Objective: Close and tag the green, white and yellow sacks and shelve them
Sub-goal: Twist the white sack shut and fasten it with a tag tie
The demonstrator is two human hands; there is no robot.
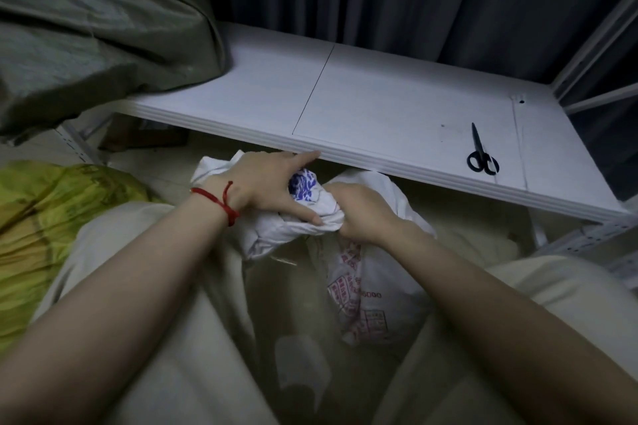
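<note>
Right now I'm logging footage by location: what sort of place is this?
Probably a storeroom or sorting corner: a white rack shelf holds a stuffed green sack and scissors, and a yellow sack lies on the floor.

Red print on the white sack (379,272): boxed stamps too blurred to read, only a run of digits ending in "000" legible beside them. Blue marks on its gathered neck, illegible. Faint characters on the yellow sack (51,217), unreadable.

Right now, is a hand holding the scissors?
No, the scissors lie on the shelf; the left hand and right hand hold the white sack.
</note>
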